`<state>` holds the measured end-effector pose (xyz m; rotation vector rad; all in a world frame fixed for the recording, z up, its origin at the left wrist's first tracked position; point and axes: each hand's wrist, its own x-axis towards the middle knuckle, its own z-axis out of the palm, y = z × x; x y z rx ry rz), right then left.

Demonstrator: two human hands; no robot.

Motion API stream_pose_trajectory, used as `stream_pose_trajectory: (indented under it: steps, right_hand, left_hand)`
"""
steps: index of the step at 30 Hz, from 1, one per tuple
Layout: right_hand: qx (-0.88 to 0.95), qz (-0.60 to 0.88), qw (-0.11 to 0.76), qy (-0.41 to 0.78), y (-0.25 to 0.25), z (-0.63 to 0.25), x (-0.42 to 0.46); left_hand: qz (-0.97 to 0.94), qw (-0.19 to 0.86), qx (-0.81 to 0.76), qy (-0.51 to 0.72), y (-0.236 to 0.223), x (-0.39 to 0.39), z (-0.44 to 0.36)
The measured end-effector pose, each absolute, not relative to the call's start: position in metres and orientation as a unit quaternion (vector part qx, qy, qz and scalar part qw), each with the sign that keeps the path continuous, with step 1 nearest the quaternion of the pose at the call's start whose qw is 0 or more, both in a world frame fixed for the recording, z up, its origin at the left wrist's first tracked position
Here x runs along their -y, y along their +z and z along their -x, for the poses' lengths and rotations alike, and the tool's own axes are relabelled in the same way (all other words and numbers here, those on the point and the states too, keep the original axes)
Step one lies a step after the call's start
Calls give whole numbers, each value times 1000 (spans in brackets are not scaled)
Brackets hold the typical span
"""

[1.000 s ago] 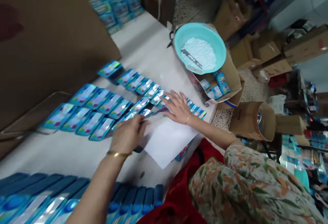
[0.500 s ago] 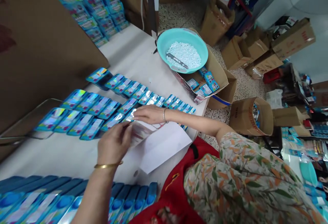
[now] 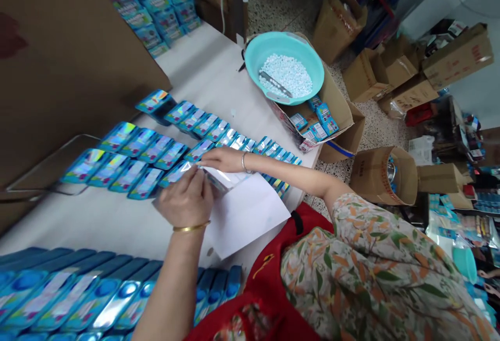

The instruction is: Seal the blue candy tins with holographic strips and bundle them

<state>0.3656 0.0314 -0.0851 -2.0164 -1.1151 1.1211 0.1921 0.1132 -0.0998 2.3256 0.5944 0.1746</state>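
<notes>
My left hand, with a gold bracelet at the wrist, is closed, fingers pinched on the near end of a glossy label sheet. The sheet's curled part lies between both hands. My right hand, wearing a silver bangle, reaches in from the right. Its fingers are stretched out low over the blue packs beside the sheet; the fingertips are partly hidden. White paper lies flat under the hands. Rows of blue packs with shiny tops lie just beyond and left of my hands.
Blue packs stand in a dense row along the near edge. A turquoise basin of small white pieces, with a scoop, rests over a cardboard box holding blue boxes. Stacked blue packs stand behind. Cartons sit on the floor.
My left hand has moved right and up, closer to my right hand. The glossy sheet between them now lies lower and more folded. The view has shifted slightly.
</notes>
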Motion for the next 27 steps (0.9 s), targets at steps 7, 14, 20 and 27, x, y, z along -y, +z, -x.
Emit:
stream_pose_trajectory:
  steps: [7, 14, 20, 27]
  right_hand:
    - [411, 779, 284, 379, -75, -364, -19]
    - [488, 767, 281, 306, -111, -405, -15]
    - [529, 752, 272, 283, -100, -397, -23]
    - [529, 751, 251, 306, -89, -391, -38]
  left_hand:
    - [-891, 323, -245, 204, -97, -78, -193]
    - [-881, 393, -132, 229, -91, -58, -141]
    - [-865, 380, -266, 193, -83, -105, -174]
    - [-917, 287, -263, 86, -104, -120, -210]
